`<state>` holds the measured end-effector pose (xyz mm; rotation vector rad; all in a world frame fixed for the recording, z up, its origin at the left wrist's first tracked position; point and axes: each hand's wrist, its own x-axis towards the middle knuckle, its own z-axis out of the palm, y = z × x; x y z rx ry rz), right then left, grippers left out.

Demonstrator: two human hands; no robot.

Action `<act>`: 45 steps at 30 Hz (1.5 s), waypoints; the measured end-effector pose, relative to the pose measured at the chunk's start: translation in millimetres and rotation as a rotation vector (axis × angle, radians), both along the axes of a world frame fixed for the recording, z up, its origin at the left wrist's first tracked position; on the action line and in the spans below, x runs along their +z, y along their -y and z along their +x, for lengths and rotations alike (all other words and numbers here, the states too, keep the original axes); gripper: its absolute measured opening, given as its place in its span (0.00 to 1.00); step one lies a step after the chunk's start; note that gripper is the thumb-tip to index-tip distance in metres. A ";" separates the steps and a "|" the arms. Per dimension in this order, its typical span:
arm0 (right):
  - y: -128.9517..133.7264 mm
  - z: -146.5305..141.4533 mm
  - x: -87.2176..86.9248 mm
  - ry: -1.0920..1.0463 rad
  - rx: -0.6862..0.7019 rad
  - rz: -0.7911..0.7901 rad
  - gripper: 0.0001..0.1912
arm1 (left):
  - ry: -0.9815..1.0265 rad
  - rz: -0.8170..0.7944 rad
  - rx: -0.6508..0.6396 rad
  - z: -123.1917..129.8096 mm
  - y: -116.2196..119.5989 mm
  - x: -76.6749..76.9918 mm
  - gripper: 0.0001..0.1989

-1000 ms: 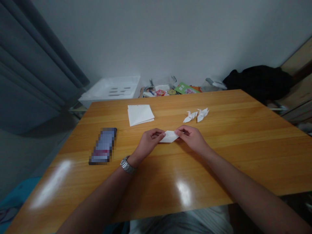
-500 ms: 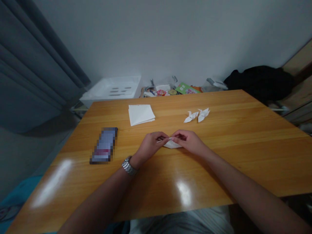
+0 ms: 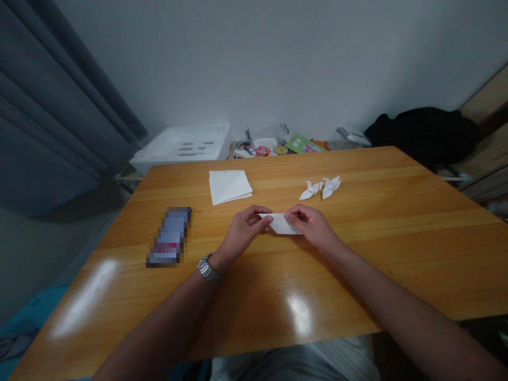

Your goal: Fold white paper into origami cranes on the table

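Note:
A small folded piece of white paper [image 3: 284,225] is held between my two hands, low over the wooden table. My left hand [image 3: 246,226], with a metal watch at the wrist, pinches its left end between thumb and fingers. At the paper's upper right, my right hand [image 3: 313,225] grips it with the thumb on the near face. Creases show across that face; the back is hidden. Beyond my right hand stand two folded paper cranes, a left crane [image 3: 311,190] and a right crane [image 3: 331,187], close together.
A stack of lined paper sheets [image 3: 230,187] lies at the back of the table [image 3: 397,222]. To the left is a phone [image 3: 170,236] with a blurred screen. Behind the table's far edge are a white plastic tray [image 3: 186,143], a green booklet [image 3: 304,144] and a black cloth heap [image 3: 424,132].
My hands have moved slightly apart and a little away from me. More of the white paper's face now shows between them. The cranes, sheets and phone have stayed put.

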<state>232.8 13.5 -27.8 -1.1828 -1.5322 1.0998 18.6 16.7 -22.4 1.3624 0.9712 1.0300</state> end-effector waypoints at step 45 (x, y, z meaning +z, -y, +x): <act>12.9 -10.4 3.5 0.119 0.161 -0.021 0.10 | -0.042 0.035 0.141 3.9 5.2 2.8 0.18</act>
